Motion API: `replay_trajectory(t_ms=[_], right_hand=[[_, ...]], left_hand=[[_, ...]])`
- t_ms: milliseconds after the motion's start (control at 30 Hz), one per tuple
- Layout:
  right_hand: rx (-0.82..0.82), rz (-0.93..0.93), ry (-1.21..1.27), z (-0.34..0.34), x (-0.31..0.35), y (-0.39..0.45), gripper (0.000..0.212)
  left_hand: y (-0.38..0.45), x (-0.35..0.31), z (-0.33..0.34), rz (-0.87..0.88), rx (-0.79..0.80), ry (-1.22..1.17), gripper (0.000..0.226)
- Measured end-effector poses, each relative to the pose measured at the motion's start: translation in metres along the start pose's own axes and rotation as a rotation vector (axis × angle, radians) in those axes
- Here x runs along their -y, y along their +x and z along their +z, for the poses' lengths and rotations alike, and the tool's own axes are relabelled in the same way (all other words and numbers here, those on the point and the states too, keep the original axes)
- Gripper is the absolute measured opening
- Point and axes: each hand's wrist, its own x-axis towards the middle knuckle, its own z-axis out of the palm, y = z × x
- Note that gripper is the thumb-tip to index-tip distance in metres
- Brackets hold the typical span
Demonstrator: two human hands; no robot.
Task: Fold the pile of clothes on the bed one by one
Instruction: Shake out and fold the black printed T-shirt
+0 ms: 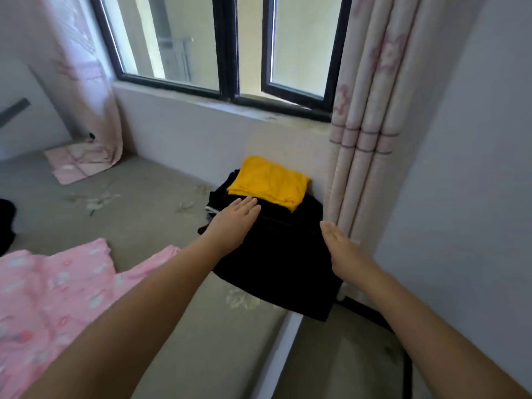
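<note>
A folded black garment [282,260] lies on the bed [161,220] at its far right corner, close to the wall under the window, with its near edge reaching the side of the mattress. On top of its far end sits a folded yellow garment [269,182], square and neat. More dark cloth shows beneath at the left, with a pale stripe at its edge.

The left hand [234,223] lies flat on the black garment, fingers straight and together, their tips just short of the yellow one; it grasps nothing. The right hand [341,249] is held edge-on at the garment's right side, fingers straight and released (whether it touches the cloth cannot be told).

A pink garment [54,295] with a pale print lies spread on the bed at the near left, well apart from the stack. Another dark item [7,223] shows at the left edge.

The bed wears a grey-green sheet with a faint floral pattern. Behind it runs a pale wall with a black-framed window [227,47], one pane ajar. Pink-patterned curtains [371,110] hang on both sides; the left one trails onto the bed. A plain wall stands at right.
</note>
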Motion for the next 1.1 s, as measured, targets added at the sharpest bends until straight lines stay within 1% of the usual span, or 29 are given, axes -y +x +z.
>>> replay_trajectory(t_ms=[100, 233, 300, 400, 533, 633, 733, 800, 867, 933, 967, 1000, 1033, 1100], right_hand=[[-0.017, 0.003, -0.025, -0.034, -0.023, 0.060, 0.069], [-0.020, -0.024, -0.049, -0.067, -0.048, 0.134, 0.070], [0.004, -0.050, -0.056, -0.076, -0.059, 0.169, 0.070], [0.059, -0.085, -0.029, -0.079, -0.074, 0.222, 0.067], [0.094, -0.167, 0.011, -0.073, -0.091, 0.297, 0.066], [0.154, -0.208, 0.063, -0.067, -0.104, 0.355, 0.067], [0.161, -0.173, 0.114, -0.059, -0.122, 0.407, 0.068], [0.166, -0.118, 0.135, -0.057, -0.131, 0.432, 0.066], [0.135, -0.075, 0.156, -0.054, -0.142, 0.459, 0.064], [0.007, -0.060, 0.131, -0.053, -0.152, 0.470, 0.068], [-0.051, -0.068, 0.107, -0.048, -0.156, 0.473, 0.069], [-0.075, -0.091, 0.086, -0.035, -0.158, 0.477, 0.069], [-0.056, -0.129, 0.060, -0.017, -0.157, 0.478, 0.067], [0.061, -0.208, -0.014, 0.025, -0.152, 0.472, 0.066]], left_hand=[[0.065, 0.029, -0.006, -0.016, -0.028, 0.000, 0.054], [0.135, 0.066, -0.010, -0.029, 0.021, 0.049, 0.055], [0.161, 0.085, -0.009, -0.041, 0.021, 0.063, 0.055], [0.193, 0.111, 0.000, -0.064, 0.068, 0.104, 0.055], [0.231, 0.146, 0.017, -0.145, 0.126, 0.123, 0.054], [0.263, 0.168, 0.032, -0.208, 0.176, 0.122, 0.052], [0.310, 0.188, 0.045, -0.239, 0.253, 0.112, 0.051], [0.344, 0.200, 0.055, -0.250, 0.271, 0.120, 0.051], [0.374, 0.216, 0.066, -0.264, 0.222, 0.090, 0.052], [0.388, 0.226, 0.075, -0.242, 0.100, 0.070, 0.053], [0.393, 0.230, 0.084, -0.221, 0.058, 0.053, 0.053], [0.395, 0.235, 0.097, -0.202, 0.050, 0.036, 0.053], [0.394, 0.237, 0.113, -0.182, 0.085, 0.032, 0.054], [0.386, 0.233, 0.155, -0.158, 0.261, 0.052, 0.058]])
